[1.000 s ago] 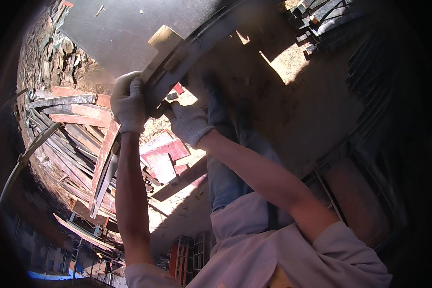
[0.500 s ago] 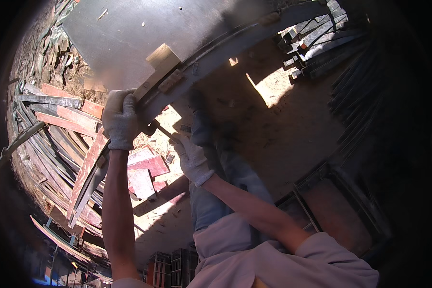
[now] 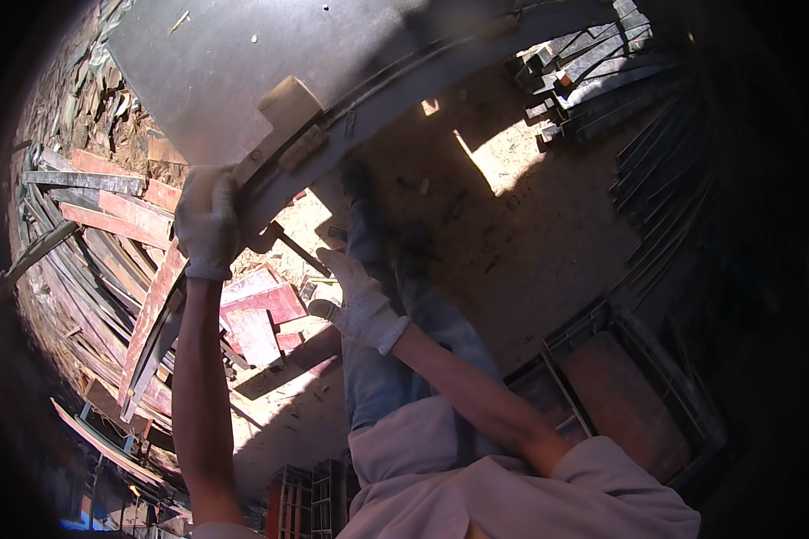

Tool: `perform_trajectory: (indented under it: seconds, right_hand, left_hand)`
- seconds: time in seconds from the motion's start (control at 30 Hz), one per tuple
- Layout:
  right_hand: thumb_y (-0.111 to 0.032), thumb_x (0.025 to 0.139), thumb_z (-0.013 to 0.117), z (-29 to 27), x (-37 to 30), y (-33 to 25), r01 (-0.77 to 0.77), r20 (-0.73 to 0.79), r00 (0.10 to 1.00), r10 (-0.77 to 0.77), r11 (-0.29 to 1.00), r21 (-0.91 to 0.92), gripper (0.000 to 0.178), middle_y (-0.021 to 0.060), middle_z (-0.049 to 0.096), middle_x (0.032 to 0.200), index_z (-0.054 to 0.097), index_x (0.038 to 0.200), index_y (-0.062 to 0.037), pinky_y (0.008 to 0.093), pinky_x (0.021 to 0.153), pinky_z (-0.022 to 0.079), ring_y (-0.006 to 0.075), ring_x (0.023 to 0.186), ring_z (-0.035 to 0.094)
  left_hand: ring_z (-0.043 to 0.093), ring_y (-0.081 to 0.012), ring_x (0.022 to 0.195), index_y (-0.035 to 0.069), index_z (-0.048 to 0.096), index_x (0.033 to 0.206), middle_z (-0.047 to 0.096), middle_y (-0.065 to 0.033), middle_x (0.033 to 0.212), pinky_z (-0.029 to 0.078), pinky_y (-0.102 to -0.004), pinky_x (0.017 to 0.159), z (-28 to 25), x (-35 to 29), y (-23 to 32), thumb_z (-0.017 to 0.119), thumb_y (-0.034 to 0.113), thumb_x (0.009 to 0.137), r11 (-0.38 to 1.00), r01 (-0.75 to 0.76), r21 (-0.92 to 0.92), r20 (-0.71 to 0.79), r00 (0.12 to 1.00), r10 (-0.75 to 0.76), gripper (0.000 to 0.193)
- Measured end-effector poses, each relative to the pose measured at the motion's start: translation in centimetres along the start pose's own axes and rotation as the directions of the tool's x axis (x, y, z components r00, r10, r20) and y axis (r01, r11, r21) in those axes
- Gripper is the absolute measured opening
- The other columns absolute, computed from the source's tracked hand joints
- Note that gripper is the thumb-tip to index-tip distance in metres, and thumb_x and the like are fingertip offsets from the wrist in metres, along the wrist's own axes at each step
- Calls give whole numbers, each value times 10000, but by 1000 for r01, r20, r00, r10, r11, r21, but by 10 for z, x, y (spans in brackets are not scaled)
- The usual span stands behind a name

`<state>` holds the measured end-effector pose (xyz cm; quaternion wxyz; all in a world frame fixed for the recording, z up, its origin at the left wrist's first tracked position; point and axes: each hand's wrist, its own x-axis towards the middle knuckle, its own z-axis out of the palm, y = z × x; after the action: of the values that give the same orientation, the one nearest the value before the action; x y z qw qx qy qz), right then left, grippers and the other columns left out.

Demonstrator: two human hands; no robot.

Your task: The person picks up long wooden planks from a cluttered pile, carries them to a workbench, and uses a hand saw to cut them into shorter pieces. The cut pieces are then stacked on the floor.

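Note:
A large grey flat panel (image 3: 243,63) with a framed edge fills the upper left. My left hand (image 3: 207,220), in a white work glove, grips the panel's lower corner edge, beside a pale block (image 3: 283,112) fixed to it. My right hand (image 3: 360,301), also gloved, hangs free below the panel with its fingers spread and nothing in it. My legs in blue trousers (image 3: 395,359) stand on the dirt ground beneath.
Reddish and grey planks (image 3: 108,234) lie piled at the left. Red board offcuts (image 3: 256,314) lie by my feet. Dark metal bars (image 3: 593,72) are stacked at the upper right, and a framed panel (image 3: 629,386) lies at the right. Red crates (image 3: 301,499) stand at the bottom.
My right hand has let go of the panel's edge and dropped lower, fingers open. The panel has swung up and away, held by my left hand alone.

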<state>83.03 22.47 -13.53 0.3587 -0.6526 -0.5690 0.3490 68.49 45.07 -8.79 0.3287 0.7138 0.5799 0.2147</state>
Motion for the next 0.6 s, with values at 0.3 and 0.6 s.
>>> perform_trajectory:
  seconds: [0.3, 0.6]
  right_hand:
    - [-404, 1114, 466, 33, 12, 14, -452, 813, 493, 310, -707, 543, 401, 71, 601, 700, 578, 922, -71, 327, 513, 426, 177, 596, 576]
    - [-453, 1081, 521, 1, -5, -21, -240, 19, 970, 240, 956, 170, 532, 208, 689, 1202, 583, 1300, 28, 445, 883, 564, 316, 1098, 679]
  left_hand:
    - [609, -142, 903, -10, 706, 1038, 651, -49, 954, 485, -294, 871, 3, -3, -3, 589, 80, 1008, 1000, 11, 10, -15, 1000, -10, 151]
    - [615, -156, 913, -11, 705, 1038, 650, -59, 952, 484, -296, 872, -2, -6, 0, 589, 77, 997, 996, 85, -36, -13, 996, -85, 151]
